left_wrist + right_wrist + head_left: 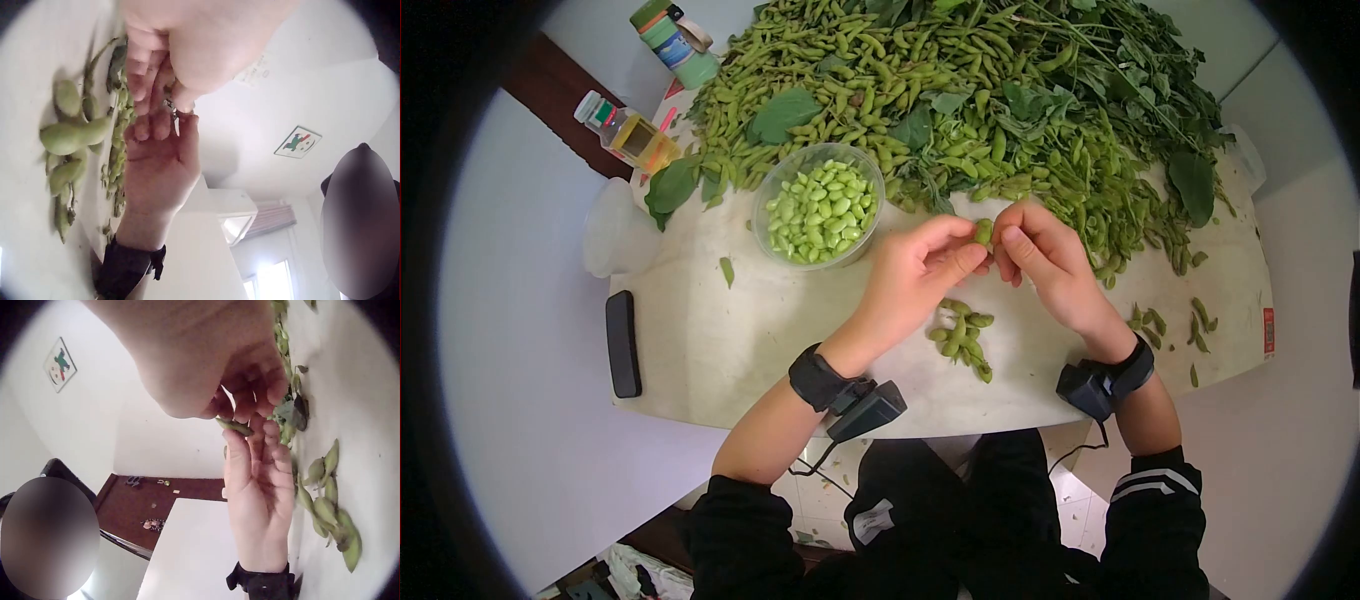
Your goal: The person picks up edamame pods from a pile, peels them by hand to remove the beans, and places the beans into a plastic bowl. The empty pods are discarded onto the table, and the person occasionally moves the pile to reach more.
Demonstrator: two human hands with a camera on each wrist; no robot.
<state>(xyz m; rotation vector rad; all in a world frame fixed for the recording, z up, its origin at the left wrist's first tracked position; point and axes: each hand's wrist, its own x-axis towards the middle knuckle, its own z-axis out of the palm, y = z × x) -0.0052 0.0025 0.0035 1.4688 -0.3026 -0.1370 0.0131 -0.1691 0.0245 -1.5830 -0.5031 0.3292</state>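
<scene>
A green soybean pod (983, 232) is held between the two hands above the table, just right of the bowl. My left hand (912, 278) pinches it between thumb and fingers, which also shows in the right wrist view, where the pod (235, 427) lies across the thumb tip. Meeting it from the other side, my right hand (1052, 265) has its thumb and fingertips curled at the pod's end. A clear plastic bowl (761, 222) of shelled green beans (824, 212) stands left of the hands. Below them lies a small bunch of pods (963, 338).
A large heap of pods (850, 80) with leafy stems (1140, 80) covers the table's far side. A phone (623, 343), a white container (618, 230), a bottle of yellow liquid (635, 138) and a green flask (675, 45) line the left. Loose pods (1200, 320) lie at right.
</scene>
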